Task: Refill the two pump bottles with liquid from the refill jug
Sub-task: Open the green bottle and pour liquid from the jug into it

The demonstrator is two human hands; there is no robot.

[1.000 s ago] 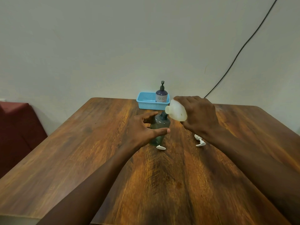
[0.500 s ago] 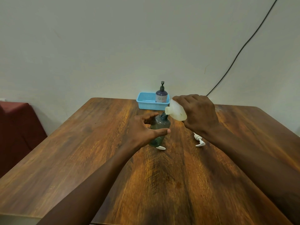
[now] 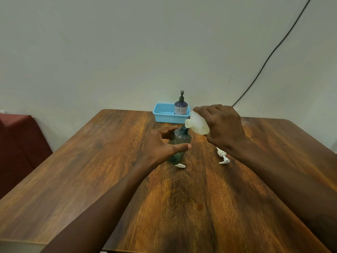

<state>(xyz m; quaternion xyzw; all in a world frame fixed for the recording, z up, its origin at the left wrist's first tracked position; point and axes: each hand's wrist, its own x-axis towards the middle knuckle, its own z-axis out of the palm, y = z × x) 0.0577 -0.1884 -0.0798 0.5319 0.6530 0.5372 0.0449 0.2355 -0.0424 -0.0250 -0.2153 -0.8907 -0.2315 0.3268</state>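
At mid-table, left hand curled round part-hidden green bottle, right hand gripping half-covered jug.

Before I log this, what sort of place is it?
Likely a plain room in a home or office: a wooden table against a bare wall, a blue basket holding a pump bottle, a trailing cable.

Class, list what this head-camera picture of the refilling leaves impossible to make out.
Head view: any stream from the refill jug into the dark bottle is too small to see.
The refill jug's rear is hidden by the right hand.
The dark bottle's left side is hidden by the left hand; its fill level is unclear.
The label on the purple pump bottle is too small to read.
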